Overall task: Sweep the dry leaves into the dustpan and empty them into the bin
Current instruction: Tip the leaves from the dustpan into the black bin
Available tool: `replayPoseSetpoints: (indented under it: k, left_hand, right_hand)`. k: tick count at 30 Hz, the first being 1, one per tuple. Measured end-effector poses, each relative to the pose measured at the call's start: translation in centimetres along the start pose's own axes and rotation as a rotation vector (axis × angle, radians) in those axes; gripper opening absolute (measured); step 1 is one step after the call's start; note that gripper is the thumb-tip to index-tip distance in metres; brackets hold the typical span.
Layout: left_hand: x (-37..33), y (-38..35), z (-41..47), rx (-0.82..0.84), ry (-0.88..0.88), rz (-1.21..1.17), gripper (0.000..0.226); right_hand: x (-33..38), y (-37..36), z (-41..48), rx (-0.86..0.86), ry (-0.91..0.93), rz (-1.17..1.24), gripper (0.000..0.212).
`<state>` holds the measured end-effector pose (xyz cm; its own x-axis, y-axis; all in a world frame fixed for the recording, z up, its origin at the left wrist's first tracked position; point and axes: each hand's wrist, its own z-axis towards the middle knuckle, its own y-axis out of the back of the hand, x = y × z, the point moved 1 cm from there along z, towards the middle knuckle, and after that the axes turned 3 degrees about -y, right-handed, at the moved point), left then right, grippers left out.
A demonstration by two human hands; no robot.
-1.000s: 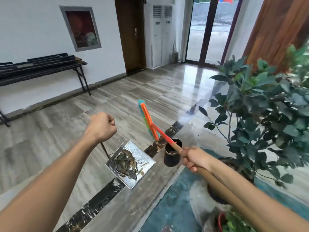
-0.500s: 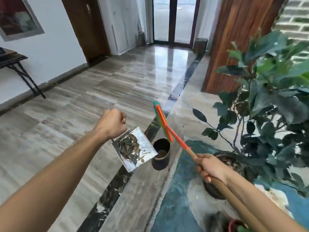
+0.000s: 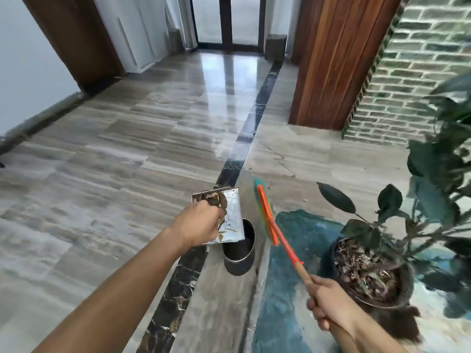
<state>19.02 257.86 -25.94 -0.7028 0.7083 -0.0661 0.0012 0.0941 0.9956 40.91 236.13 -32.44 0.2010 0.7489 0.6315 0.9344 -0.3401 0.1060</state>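
Tipped up steeply now, the dustpan (image 3: 233, 210) has swung from beside the bin (image 3: 239, 263) to right above its far rim, its lower edge overlapping the opening. The left hand (image 3: 197, 222) holds it from the near side with fingers curled into a fist; the handle is hidden behind the hand, so the grip is probably round it. Dry leaves (image 3: 216, 200) cling to the upper part of the pan, partly covered by the knuckles. The bin stands on the floor between the dark marble strip (image 3: 244, 133) and the edge of the teal rug (image 3: 293, 250). The right hand (image 3: 328, 301) wraps its fingers round the wooden shaft of the broom (image 3: 265, 212), whose orange head hangs just right of the dustpan, apart from it. A potted plant (image 3: 369, 273) sits on the rug beside that hand.
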Motion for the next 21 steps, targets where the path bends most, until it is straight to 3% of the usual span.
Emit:
replayPoseSetpoints:
  k: [2,5,11,13,17,21]
  left_hand:
    - [0.6,-2.3,0.6,0.018,-0.086,0.109,0.005]
    - [1.4,-6.0,0.4,0.075,-0.246,0.241,0.022]
    - [1.3,-9.9,-2.0,0.326,-0.472,0.419,0.028]
    - [1.0,-11.3,-2.7,0.303,-0.486,0.422,0.036]
    - [-1.0,-13.4,-4.1,0.284,-0.502,0.435,0.023]
    - [-3.2,-15.7,-5.7,0.293,-0.483,0.422,0.016]
  right_hand:
    - [0.0,-1.1,1.5,-0.018,0.005,0.025,0.017]
    - [0.0,-2.2,3.5,-0.033,-0.019,0.052,0.016]
    - [-0.4,-2.8,5.8,-0.046,-0.034,0.089,0.015]
    - [-0.6,-2.8,6.2,-0.052,-0.016,0.084,0.016]
    - [-0.8,-2.5,6.6,-0.064,0.012,0.061,0.014]
    - [-1.4,-1.7,6.9,-0.066,0.039,0.047,0.024]
